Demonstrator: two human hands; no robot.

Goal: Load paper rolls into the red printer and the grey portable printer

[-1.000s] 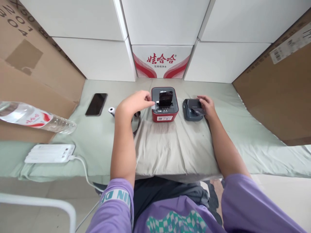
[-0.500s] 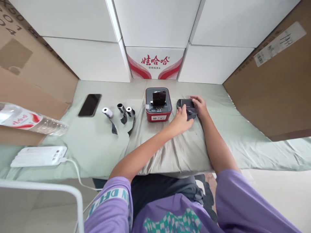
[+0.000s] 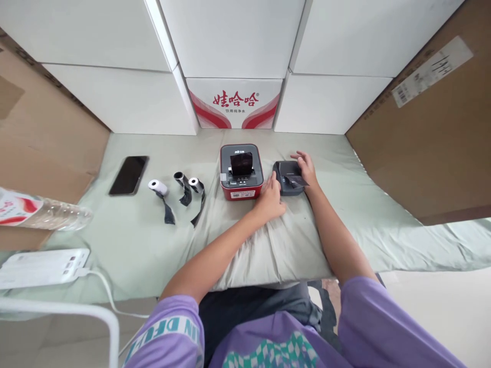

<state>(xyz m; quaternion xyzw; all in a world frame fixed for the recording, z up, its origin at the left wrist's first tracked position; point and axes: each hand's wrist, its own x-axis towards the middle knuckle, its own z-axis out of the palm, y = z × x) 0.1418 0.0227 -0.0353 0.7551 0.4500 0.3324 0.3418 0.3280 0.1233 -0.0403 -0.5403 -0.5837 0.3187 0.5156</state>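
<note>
A small dark printer-like device (image 3: 290, 179) lies to the right of the red-and-black label printer (image 3: 242, 194). My left hand (image 3: 270, 198) is between the two, its fingers reaching forward by the dark device's left edge and close to the red printer's right side. Whether it touches either one is hard to make out. My right hand (image 3: 307, 166) rests at the dark device's right side with its fingers apart. A loose dark film or paper strip (image 3: 297, 181) lies over the device's top. A black strip (image 3: 241, 163) stands up from the red printer's top slot.
Several small paper rolls, among them a white-ended roll (image 3: 157, 187) with a dark tail, lie left of the printer. Farther left are a phone (image 3: 129, 175), a water bottle (image 3: 49, 210) and a power bank (image 3: 42, 268). White boxes (image 3: 236, 102) line the back; a cardboard box (image 3: 429, 153) stands right.
My left hand has come off the top of the dark device and moved left toward the red printer. My right hand stays at its right side. The whole view has shifted slightly.
</note>
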